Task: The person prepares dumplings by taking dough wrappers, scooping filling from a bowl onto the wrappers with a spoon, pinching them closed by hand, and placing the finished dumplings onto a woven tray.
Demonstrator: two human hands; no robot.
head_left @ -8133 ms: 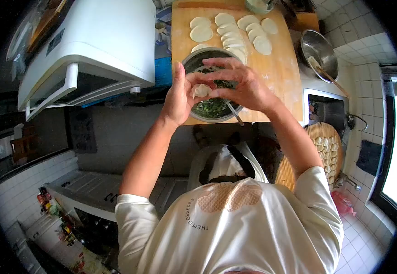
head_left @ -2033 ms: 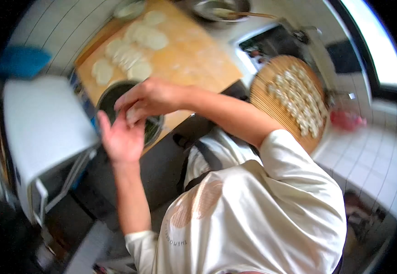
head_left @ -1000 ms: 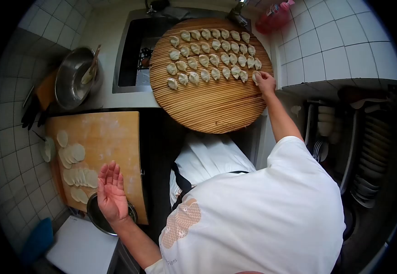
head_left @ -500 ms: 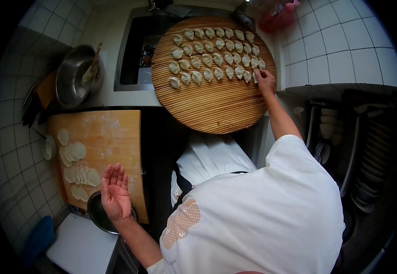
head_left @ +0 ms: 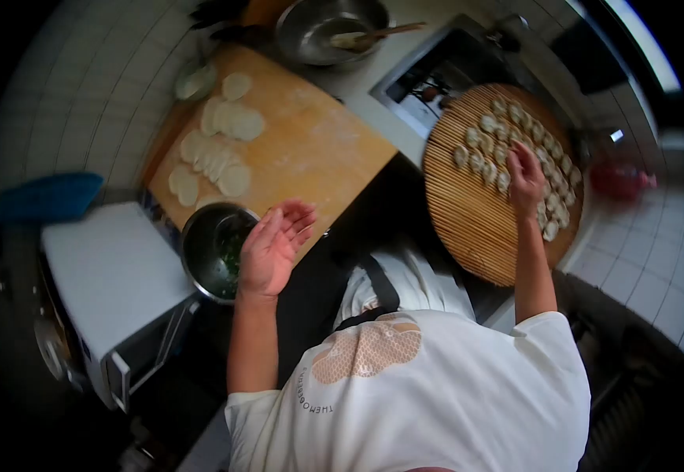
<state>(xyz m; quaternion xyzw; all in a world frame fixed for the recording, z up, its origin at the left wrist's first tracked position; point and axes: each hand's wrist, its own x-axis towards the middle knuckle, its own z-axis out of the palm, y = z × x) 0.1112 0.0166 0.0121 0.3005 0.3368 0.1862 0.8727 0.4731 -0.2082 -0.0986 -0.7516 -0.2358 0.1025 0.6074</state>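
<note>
My left hand point(head_left: 279, 245) is raised, palm turned up and fingers stretched out, with nothing in it. It is beside a steel bowl point(head_left: 200, 256) with green filling at the bottom, partly covering its right rim. Dumpling wrappers point(head_left: 234, 179) lie in overlapping groups on the wooden board point(head_left: 334, 145) beyond. On the right, my right hand point(head_left: 526, 182) hovers over a round ridged board point(head_left: 460, 212), fingers loosely extended and slightly blurred; no dumpling shows in them. Rows of folded dumplings point(head_left: 487, 123) sit around and behind that hand, which hides some of them.
A large steel basin point(head_left: 298, 35) with a wooden-handled tool point(head_left: 393, 31) stands at the back. The round board partly covers the sink point(head_left: 416, 75). A white cabinet point(head_left: 114, 267) is at left, and a pink bottle point(head_left: 621, 181) stands by the tiled wall at right.
My view has turned left, toward the wrapper board and bowl. My right hand has left the dumpling at the end of the front row and drawn away from it. My left hand stays raised and empty.
</note>
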